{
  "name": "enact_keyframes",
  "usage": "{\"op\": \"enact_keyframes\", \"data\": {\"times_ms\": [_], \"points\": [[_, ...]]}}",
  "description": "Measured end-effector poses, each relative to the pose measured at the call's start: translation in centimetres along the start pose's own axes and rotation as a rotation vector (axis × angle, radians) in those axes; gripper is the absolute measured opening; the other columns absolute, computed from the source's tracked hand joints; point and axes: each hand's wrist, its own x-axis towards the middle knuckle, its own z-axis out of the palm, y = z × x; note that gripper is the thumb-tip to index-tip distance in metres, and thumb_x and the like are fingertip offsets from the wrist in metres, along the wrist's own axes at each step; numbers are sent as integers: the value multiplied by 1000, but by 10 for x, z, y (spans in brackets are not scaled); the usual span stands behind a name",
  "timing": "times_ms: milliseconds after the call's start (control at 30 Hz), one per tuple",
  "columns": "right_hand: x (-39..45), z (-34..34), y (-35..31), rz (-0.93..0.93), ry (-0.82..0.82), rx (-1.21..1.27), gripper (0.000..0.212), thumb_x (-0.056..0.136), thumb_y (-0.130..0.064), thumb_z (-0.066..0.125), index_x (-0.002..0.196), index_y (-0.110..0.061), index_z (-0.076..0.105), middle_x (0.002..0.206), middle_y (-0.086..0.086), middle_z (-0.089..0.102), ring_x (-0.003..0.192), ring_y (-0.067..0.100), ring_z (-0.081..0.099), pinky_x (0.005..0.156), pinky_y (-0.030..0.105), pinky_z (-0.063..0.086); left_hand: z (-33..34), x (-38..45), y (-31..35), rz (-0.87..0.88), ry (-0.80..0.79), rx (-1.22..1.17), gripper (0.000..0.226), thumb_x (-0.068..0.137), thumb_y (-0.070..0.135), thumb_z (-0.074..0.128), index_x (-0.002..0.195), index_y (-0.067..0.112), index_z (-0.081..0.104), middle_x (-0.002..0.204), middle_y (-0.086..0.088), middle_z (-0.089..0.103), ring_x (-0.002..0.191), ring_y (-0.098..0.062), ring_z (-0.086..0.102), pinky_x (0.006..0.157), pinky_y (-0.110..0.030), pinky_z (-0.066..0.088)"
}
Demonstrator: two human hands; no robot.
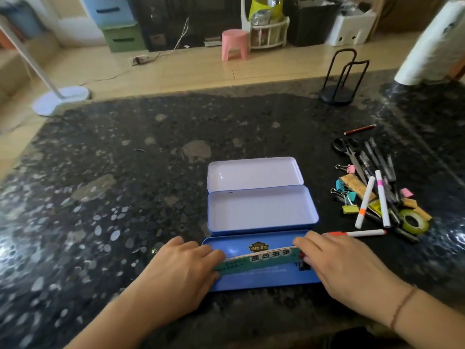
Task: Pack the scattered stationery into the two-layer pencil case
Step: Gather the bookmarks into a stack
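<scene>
My fingers (214, 255) on the left hand (181, 268) and those of my right hand (334, 263) pinch the two ends of a green printed card strip (259, 261), holding it tilted over the nearest panel of the blue pencil case (261, 278), its long axis running straight across from one hand to the other. Just beyond my fingertips the case lies unfolded on the dark speckled worktop (125, 197) in three parts: the panel under my hands, a deep blue tray (261, 210) past it, and a pale inner layer (254, 173) farthest off, both trays bare. The stationery sits to the right, past my right hand: a red-capped white marker (357, 233) lies nearest, just beside that hand's knuckles, with the heap of pens, scissors, binder clips and tape (377, 187) farther out. I judge the right hand the natural one to start packing.
</scene>
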Motion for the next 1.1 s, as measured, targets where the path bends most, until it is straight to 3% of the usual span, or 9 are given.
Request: {"op": "enact_keyframes", "data": {"times_ms": [67, 133, 300, 367, 500, 667, 767, 900, 1100], "points": [[-2, 3, 0, 108, -18, 184, 36, 93, -25, 50, 127, -35, 41, 114, -15, 52, 91, 9, 55, 70, 24, 48, 0, 1, 3, 1, -23, 43, 13, 81, 39, 45, 84, 29, 54, 68, 9, 58, 58, -18, 55, 53, -35, 44], [-2, -4, 8, 233, -11, 449, 30, 97, -26, 44, 122, -42, 43, 114, -22, 52, 100, 1, 54, 79, 19, 48, -11, 5, 2, -83, -29, -92, 16, 84, 42, 43, 85, 29, 52, 72, 11, 59, 64, -14, 56, 59, -32, 45], [23, -24, 39, 475, 242, 973, 26, 90, -7, 58, 98, -31, 62, 88, -11, 69, 73, -7, 64, 58, 16, 50, -25, 42, -12, -441, 194, -660, 7, 88, 28, 61, 93, 31, 57, 73, 7, 60, 66, -7, 55, 58, -16, 44], [40, -23, 46, 496, 289, 922, 29, 88, -3, 61, 91, -31, 64, 78, -10, 70, 64, -4, 63, 58, 18, 46, -18, 57, -18, -491, 258, -624, 20, 86, 22, 66, 102, 30, 59, 75, 9, 58, 67, -5, 55, 61, -11, 43], [62, -20, 57, 551, 262, 731, 25, 85, -10, 65, 86, -35, 63, 86, -10, 71, 82, 11, 67, 73, 34, 54, -4, 66, -24, -527, 235, -528, 41, 84, 28, 68, 123, 26, 55, 89, 16, 49, 75, -2, 51, 63, -6, 39], [78, -22, 44, 542, 190, 574, 25, 89, -19, 60, 113, -21, 67, 106, 2, 69, 85, 11, 57, 69, 17, 41, 5, 67, -19, -529, 261, -492, 52, 80, 29, 72, 127, 24, 49, 107, 10, 45, 94, -7, 52, 80, -19, 47], [83, -19, 34, 546, 136, 510, 22, 93, -19, 53, 110, -18, 67, 106, 7, 66, 81, 14, 53, 60, 11, 37, 5, 70, -22, -508, 235, -488, 58, 78, 35, 73, 129, 29, 46, 112, 12, 41, 95, -8, 53, 80, -21, 50], [81, -22, 43, 566, 99, 528, 19, 93, -18, 51, 101, -20, 68, 102, 6, 68, 73, 10, 52, 50, 16, 34, 2, 74, -26, -450, 174, -410, 67, 73, 50, 74, 132, 32, 47, 122, 13, 37, 97, -10, 57, 82, -28, 55], [78, -18, 29, 579, 151, 434, 28, 92, -31, 54, 119, -31, 60, 113, -1, 66, 81, 11, 54, 54, 20, 40, 2, 80, -29, -446, 143, -358, 66, 71, 54, 73, 129, 30, 52, 120, 13, 42, 95, -11, 58, 81, -29, 54]]}}
